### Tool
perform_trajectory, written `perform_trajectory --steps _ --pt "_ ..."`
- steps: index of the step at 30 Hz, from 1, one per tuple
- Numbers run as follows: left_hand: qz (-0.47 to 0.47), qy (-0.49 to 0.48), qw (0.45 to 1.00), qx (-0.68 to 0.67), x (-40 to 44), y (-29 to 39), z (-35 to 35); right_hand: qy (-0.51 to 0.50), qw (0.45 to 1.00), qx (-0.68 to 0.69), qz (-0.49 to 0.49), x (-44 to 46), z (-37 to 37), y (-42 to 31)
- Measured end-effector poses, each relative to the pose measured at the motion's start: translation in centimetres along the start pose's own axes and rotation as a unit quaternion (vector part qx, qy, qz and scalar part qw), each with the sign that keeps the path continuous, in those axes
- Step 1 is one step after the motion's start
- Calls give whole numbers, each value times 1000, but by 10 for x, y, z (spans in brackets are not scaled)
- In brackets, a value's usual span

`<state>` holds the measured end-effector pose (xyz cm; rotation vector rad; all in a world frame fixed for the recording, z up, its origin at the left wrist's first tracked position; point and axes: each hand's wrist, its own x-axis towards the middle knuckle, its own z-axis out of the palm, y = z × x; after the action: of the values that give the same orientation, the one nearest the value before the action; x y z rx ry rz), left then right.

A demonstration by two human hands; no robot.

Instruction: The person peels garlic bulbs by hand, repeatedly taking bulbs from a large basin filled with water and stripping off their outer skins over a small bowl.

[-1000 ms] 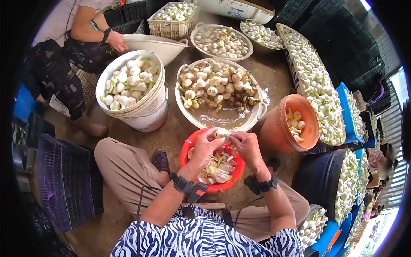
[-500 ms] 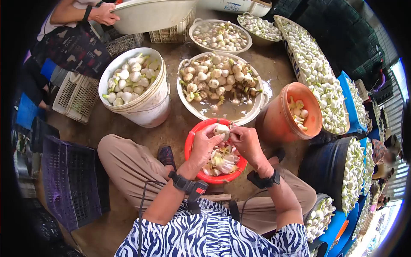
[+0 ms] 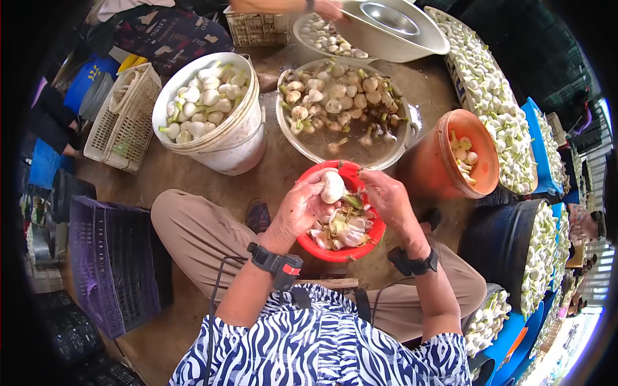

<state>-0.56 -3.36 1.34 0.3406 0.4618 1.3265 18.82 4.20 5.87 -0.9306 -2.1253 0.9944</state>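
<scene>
A white garlic bulb, its green stem pointing down to the right, sits in the fingers of my left hand. Just right of the bulb, my right hand has its fingers bent and apart, with nothing visible in them. Below both hands is a red basin holding peeled garlic skins. Beyond it stands a wide pale basin of murky water with unpeeled, soiled garlic bulbs.
A white bucket of peeled bulbs stands at left, an orange bucket with a few at right. Crates line the left side. Heaped garlic trays line the right. At the back, another person's hand grips a tilted tub.
My right hand has moved away from the bulb and its fingers have parted. The bulb now looks whiter and smoother. The other person's tub has swung right, over the back basin. My view has shifted slightly.
</scene>
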Motion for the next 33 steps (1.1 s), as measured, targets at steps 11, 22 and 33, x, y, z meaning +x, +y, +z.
perform_trajectory --steps 11,22,33 --pt "1 39 991 130 6 -4 12 40 981 -168 -90 -1 31 -9" --pt "76 30 950 302 18 -12 6 2 988 131 82 -8 29 34" --pt "-46 66 987 139 13 -7 9 56 948 263 171 -8 27 28"
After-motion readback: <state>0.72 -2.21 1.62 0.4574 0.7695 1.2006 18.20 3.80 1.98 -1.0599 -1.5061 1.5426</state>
